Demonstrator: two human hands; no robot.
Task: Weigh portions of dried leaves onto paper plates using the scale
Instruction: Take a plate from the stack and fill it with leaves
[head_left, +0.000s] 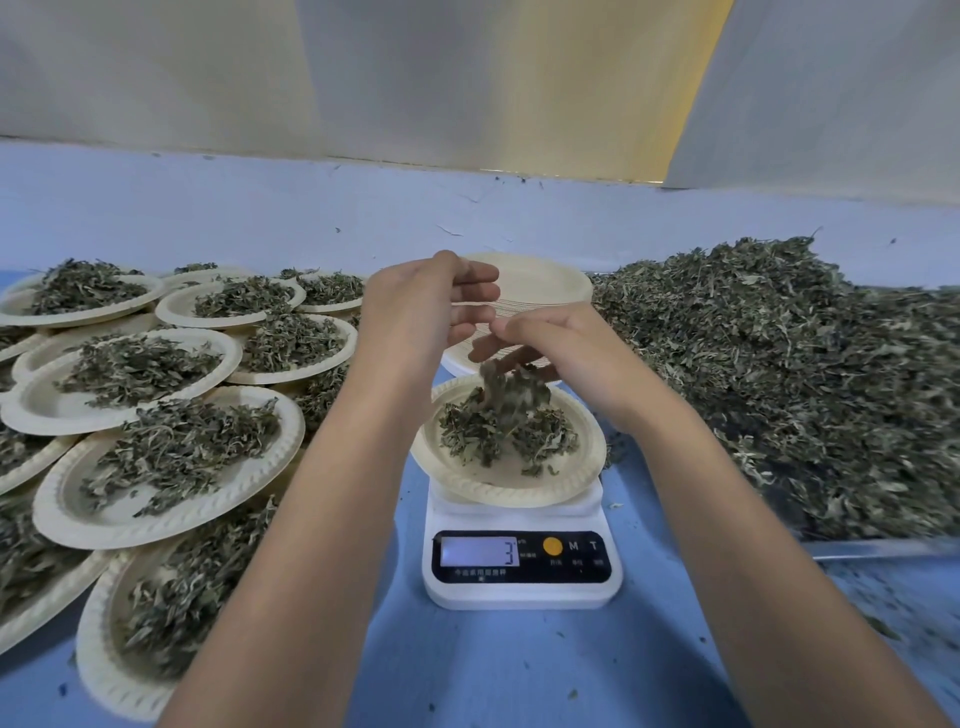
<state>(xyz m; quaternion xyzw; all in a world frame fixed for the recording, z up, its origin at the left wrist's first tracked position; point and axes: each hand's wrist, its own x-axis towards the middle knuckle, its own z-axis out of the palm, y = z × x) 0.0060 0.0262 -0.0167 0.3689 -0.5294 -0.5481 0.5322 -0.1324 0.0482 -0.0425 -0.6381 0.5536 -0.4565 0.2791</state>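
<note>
Hands (415, 306) (556, 353) hover above a blue table (493, 670), pale wall (260, 78) behind.

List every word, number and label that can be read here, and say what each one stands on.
"3": on the lit display of the scale.
"M": on the scale's black panel, just right of the orange button.
"T": on the same panel, right of the M.
Small print under the display, beside it and below the buttons: too small and blurred to read.
</note>
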